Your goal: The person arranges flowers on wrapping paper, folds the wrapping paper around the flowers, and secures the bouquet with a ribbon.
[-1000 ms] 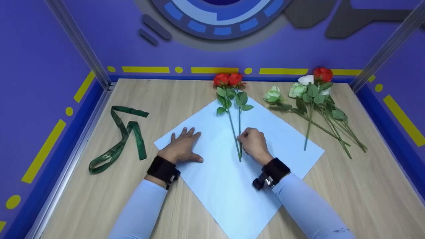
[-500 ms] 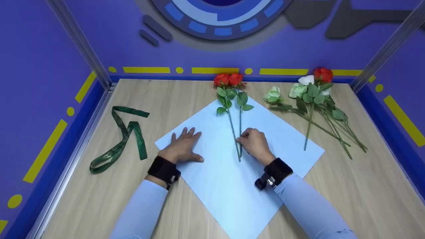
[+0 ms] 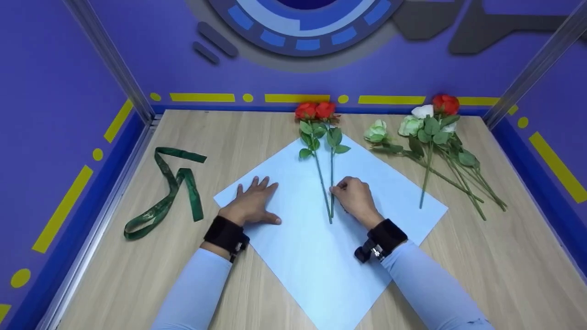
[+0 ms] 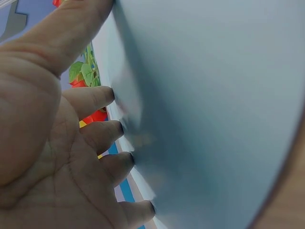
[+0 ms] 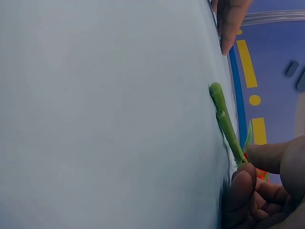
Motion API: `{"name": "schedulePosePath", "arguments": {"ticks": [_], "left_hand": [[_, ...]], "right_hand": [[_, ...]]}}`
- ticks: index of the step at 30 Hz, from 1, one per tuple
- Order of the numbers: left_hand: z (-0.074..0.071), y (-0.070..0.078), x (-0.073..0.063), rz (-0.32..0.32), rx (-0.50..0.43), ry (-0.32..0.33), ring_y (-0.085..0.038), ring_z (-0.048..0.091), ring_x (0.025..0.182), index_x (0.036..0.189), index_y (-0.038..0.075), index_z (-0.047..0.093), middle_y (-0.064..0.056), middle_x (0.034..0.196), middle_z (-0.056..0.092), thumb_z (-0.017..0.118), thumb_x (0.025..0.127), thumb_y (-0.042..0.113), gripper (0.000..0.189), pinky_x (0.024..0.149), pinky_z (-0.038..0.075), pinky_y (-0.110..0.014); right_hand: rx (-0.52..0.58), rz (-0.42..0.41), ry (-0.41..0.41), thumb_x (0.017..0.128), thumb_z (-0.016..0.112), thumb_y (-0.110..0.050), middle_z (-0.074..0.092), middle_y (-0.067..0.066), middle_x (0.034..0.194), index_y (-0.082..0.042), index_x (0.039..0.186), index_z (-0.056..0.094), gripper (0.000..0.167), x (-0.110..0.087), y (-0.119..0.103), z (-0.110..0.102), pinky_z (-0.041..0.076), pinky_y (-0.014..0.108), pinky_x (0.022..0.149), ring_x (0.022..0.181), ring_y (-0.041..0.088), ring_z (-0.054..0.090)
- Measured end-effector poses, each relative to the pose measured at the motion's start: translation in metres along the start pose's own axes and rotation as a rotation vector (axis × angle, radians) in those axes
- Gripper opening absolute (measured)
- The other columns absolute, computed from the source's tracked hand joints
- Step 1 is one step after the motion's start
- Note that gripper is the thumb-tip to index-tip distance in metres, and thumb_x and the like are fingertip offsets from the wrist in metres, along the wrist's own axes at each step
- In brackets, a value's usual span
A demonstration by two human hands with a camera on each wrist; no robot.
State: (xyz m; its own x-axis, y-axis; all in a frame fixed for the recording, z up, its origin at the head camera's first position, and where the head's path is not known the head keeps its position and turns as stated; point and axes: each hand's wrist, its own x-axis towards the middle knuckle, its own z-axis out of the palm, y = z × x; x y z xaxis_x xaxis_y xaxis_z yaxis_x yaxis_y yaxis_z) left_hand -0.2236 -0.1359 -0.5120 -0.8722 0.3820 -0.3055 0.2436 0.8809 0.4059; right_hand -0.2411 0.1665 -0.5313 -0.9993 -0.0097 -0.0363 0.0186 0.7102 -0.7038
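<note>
Blue walls (image 3: 160, 46) stand around a pale wooden table (image 3: 495, 256). My left hand (image 3: 250, 201) rests on a big, light-blue paper sheet (image 3: 302, 256), fingers spread. My right hand (image 3: 355, 198) pinches the thin green stem (image 3: 332, 167) of one red rose (image 3: 326, 110), just right of another red rose (image 3: 304, 111), both reaching the paper's far corner. Long green ribbon (image 3: 173, 185) lies left; red, white and pale-green roses (image 3: 431, 124) lie far right.

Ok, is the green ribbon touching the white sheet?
Apart: the head view shows a strip of wooden table between the green ribbon and the white sheet.
</note>
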Motion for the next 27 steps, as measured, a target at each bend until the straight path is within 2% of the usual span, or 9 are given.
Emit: {"name": "schedulePosePath", "arguments": {"ticks": [4,8,12,18,21,24,27], "left_hand": [[0.000,0.000,0.000,-0.005,-0.001,0.001,-0.042,0.004,0.163,0.167,0.014,0.028,-0.016,0.175,0.014,0.084,0.084,0.053,0.107,0.125,0.002,-0.073],[0.001,0.000,0.000,-0.017,0.004,-0.002,-0.040,0.003,0.163,0.167,0.016,0.027,-0.015,0.175,0.014,0.084,0.084,0.054,0.108,0.126,0.002,-0.071],[0.001,0.000,0.000,-0.019,0.009,0.002,-0.040,0.004,0.163,0.167,0.015,0.028,-0.015,0.175,0.014,0.084,0.084,0.054,0.108,0.126,0.004,-0.071],[0.000,0.000,-0.001,-0.008,0.032,0.007,-0.041,0.007,0.163,0.166,0.013,0.029,-0.016,0.175,0.016,0.084,0.085,0.054,0.106,0.124,0.006,-0.073],[0.000,0.000,-0.001,-0.013,0.033,0.004,-0.041,0.006,0.163,0.166,0.014,0.029,-0.016,0.175,0.016,0.084,0.084,0.054,0.107,0.124,0.005,-0.073],[0.000,0.001,-0.001,-0.022,0.033,0.003,-0.040,0.006,0.163,0.166,0.015,0.029,-0.016,0.175,0.016,0.084,0.084,0.054,0.107,0.125,0.003,-0.073],[0.000,0.003,-0.001,-0.026,0.030,0.000,-0.040,0.006,0.163,0.166,0.015,0.029,-0.016,0.175,0.016,0.084,0.084,0.054,0.107,0.125,0.003,-0.072]], "right_hand": [[0.005,-0.002,0.037,0.100,0.071,-0.026,0.070,0.009,0.079,-0.004,0.095,0.072,0.023,0.000,0.007,-0.011,0.048,0.030,0.054,0.061,0.018,0.061],[-0.008,-0.004,0.072,0.101,0.068,-0.025,0.072,0.012,0.084,-0.002,0.098,0.073,0.024,0.001,0.019,-0.028,0.049,0.031,0.060,0.069,0.022,0.065],[-0.062,-0.025,0.128,0.102,0.066,-0.024,0.074,0.016,0.090,-0.001,0.100,0.074,0.025,0.003,0.036,-0.050,0.048,0.034,0.068,0.076,0.027,0.066],[-0.116,-0.028,0.227,0.103,0.063,-0.020,0.075,0.022,0.094,0.002,0.101,0.075,0.025,0.003,0.067,-0.089,0.048,0.042,0.070,0.076,0.035,0.067],[-0.160,0.007,0.281,0.103,0.062,-0.020,0.073,0.023,0.087,0.003,0.097,0.075,0.027,0.003,0.086,-0.110,0.047,0.045,0.069,0.074,0.037,0.066],[-0.198,0.081,0.305,0.104,0.061,-0.022,0.061,0.014,0.065,-0.001,0.079,0.066,0.033,0.004,0.102,-0.126,0.041,0.043,0.062,0.062,0.033,0.058],[-0.208,0.135,0.277,0.105,0.059,-0.024,0.048,0.005,0.054,-0.009,0.070,0.053,0.038,0.007,0.114,-0.135,0.034,0.039,0.059,0.056,0.029,0.049]]}}
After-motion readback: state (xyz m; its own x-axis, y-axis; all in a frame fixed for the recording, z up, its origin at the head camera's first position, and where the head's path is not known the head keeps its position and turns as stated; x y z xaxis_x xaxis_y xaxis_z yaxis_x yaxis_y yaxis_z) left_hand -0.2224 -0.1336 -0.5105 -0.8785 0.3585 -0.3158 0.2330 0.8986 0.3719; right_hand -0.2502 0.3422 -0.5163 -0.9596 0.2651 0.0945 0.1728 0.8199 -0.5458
